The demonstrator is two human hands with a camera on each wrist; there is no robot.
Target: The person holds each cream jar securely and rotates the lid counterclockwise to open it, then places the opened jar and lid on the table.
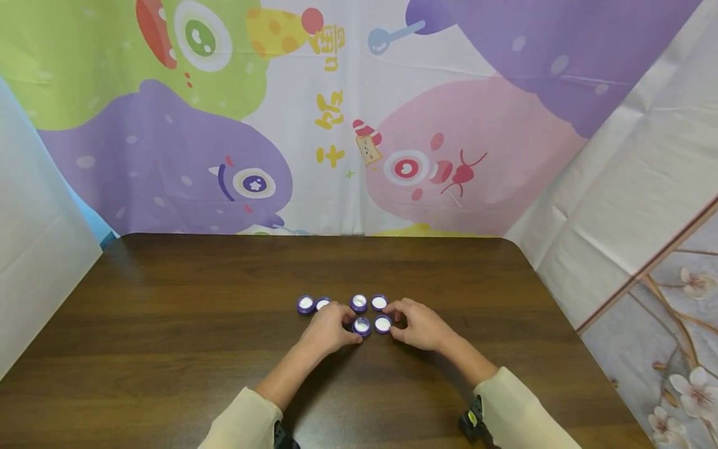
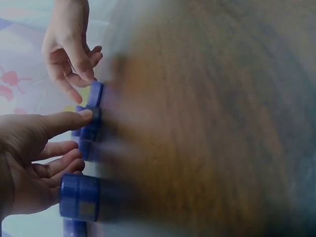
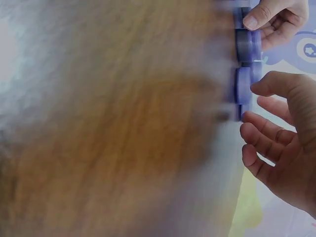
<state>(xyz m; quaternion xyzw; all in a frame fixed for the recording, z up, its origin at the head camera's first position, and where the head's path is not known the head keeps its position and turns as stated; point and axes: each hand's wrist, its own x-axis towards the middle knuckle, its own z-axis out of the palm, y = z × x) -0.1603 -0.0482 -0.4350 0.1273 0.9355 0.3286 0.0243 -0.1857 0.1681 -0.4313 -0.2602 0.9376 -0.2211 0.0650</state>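
Note:
Several small round purple containers with white tops face up on a table. My left hand (image 1: 328, 330) has its thumb and index finger round the near edge and left side of a thick purple jar (image 1: 361, 327). Behind that stands another purple jar (image 1: 359, 304). My right hand (image 1: 423, 324) reaches in from the right with loosely bent fingers; its thumb tip touches a flat purple lid (image 1: 383, 324), and its index fingertip is close to a second lid (image 1: 379, 303). Beyond the left knuckles a lid (image 1: 322, 304) is partly hidden, with a jar (image 1: 305, 304) beside it.
The brown wood-grain table (image 1: 168, 349) extends around both hands. A printed cartoon curtain (image 1: 336, 206) hangs along its far edge, and pale cloth (image 1: 594, 187) hangs at the right. Dark wrist devices show at both cuffs.

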